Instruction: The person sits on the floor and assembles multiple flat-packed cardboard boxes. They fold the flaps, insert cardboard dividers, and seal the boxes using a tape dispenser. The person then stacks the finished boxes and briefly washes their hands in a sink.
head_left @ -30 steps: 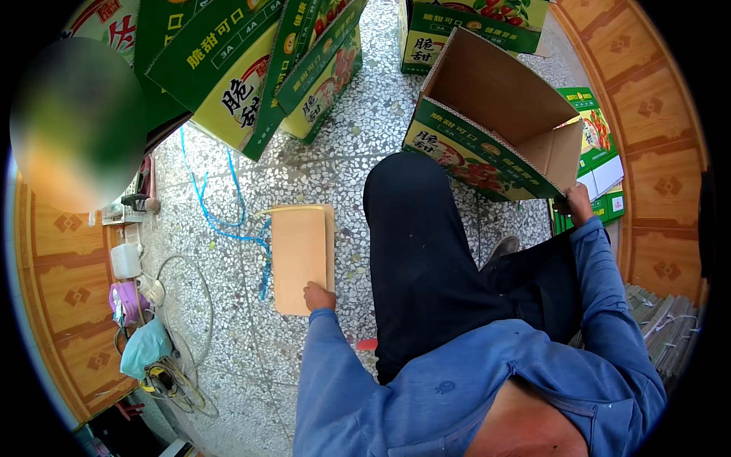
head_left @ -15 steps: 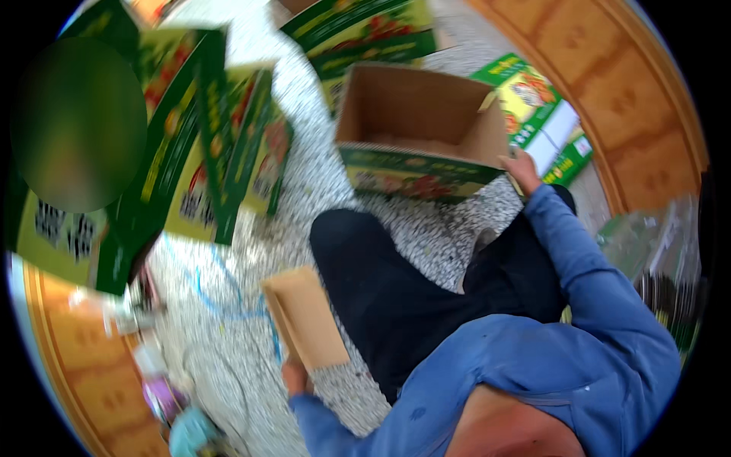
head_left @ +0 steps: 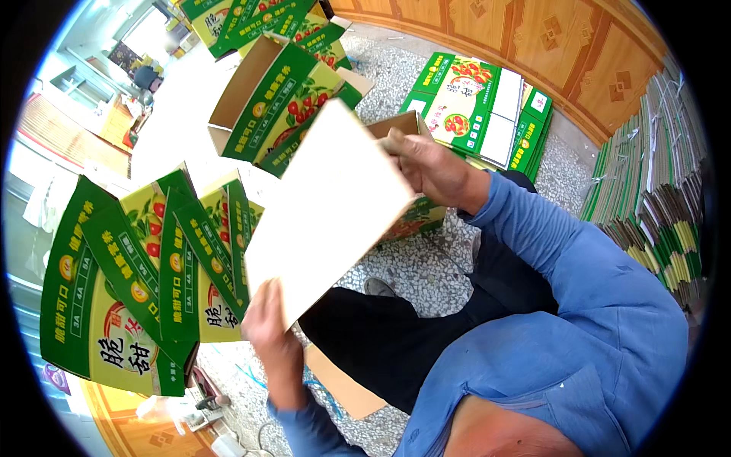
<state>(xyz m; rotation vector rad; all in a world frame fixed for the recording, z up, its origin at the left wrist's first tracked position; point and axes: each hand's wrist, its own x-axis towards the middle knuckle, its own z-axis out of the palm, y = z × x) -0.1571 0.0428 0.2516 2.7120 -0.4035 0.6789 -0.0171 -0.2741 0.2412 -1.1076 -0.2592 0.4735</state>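
Both hands gripped a plain cardboard sheet point(head_left: 327, 209). The left hand point(head_left: 266, 324) pinched its seven o'clock corner; the right hand point(head_left: 430, 167) clasped its two o'clock edge, above an open green fruit carton point(head_left: 403, 221).

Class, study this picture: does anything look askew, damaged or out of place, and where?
Nothing looks damaged. The green printed cartons on the left lean tilted against each other, and the open green carton lies tipped on its side.

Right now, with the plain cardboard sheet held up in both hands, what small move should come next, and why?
Probably lower the cardboard sheet toward the open box just behind it. The left hand has a grip on the sheet's near lower corner and the right hand on its far edge, so the sheet is tilted in the air, above the speckled floor, resting on nothing.
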